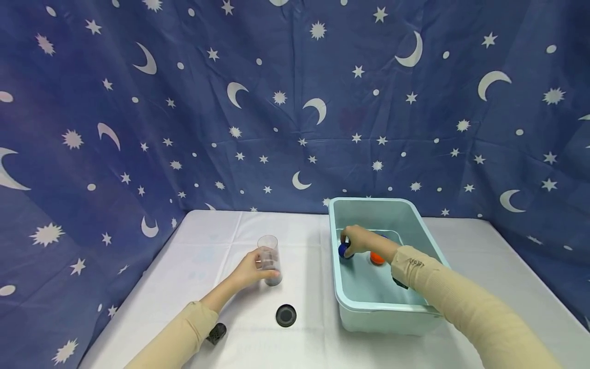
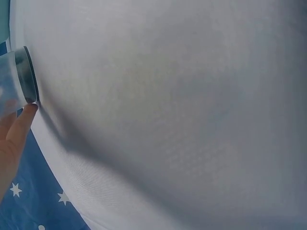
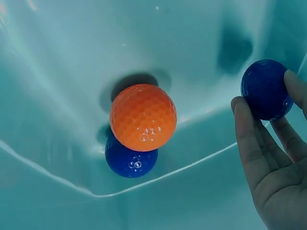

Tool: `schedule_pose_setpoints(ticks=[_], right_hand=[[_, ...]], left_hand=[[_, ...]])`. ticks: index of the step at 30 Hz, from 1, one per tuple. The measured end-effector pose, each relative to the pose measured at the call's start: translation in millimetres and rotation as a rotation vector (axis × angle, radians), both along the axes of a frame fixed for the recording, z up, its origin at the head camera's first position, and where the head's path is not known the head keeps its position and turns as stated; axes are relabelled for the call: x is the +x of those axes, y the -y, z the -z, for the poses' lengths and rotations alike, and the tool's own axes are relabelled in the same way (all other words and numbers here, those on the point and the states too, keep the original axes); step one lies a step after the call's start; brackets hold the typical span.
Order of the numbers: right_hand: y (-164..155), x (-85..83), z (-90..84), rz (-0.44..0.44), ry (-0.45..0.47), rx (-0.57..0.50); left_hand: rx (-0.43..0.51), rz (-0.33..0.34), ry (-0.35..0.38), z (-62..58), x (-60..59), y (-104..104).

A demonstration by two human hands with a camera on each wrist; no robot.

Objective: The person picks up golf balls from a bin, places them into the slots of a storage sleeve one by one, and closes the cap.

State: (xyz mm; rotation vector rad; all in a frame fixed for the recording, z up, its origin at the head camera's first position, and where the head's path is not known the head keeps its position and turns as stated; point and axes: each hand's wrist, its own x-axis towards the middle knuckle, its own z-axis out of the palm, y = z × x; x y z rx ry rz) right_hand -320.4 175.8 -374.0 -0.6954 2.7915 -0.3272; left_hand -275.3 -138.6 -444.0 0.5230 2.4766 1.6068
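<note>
My left hand [image 1: 251, 271] grips a clear plastic cylinder [image 1: 269, 259] that stands upright on the white tablecloth. In the left wrist view, the cylinder's dark base [image 2: 26, 76] sits on the cloth, with a fingertip of my left hand [image 2: 17, 132] beside it. My right hand [image 1: 359, 240] reaches into a teal tub [image 1: 341, 297] that holds water. There it pinches a dark blue golf ball [image 3: 265, 89] between fingers [image 3: 247, 139] and thumb. An orange golf ball [image 3: 143, 116] and a second blue ball [image 3: 130, 162] lie together in the water, apart from my hand.
A round black lid [image 1: 286, 315] lies flat on the cloth, in front of the cylinder and left of the tub. Blue fabric with moons and stars [image 1: 295, 102] hangs behind the table and over its left edge.
</note>
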Motion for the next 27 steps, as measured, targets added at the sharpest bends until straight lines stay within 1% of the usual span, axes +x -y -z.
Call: schedule_pose_setpoints(ticks=[4, 8, 14, 17, 22, 27], right_hand=[[-2, 0.6, -2.2, 0.012, -0.001, -0.019], [-6, 1.0, -3.5, 0.017, -0.001, -0.039], [-15, 3.1, -5.3, 0.0, -0.019, -0.058], [-18, 4.4, -9.1, 0.001, -0.032, -0.07], [-20, 6.0, -17.9, 0.019, -0.028, -0.081], [-23, 5.6, -24.6, 0.019, -0.048, -0.109]], left_hand=[[0.021, 0.016, -0.002, 1.5, -0.2, -1], [0.013, 0.011, -0.006, 2.5, -1.6, -2], [0.01, 0.012, -0.013, 2.3, -1.9, -4], [0.017, -0.002, -0.003, 2.1, -1.8, -4], [0.018, -0.021, 0.001, 2.6, -1.3, -3], [0.01, -0.069, -0.012, 1.6, 1.8, -4]])
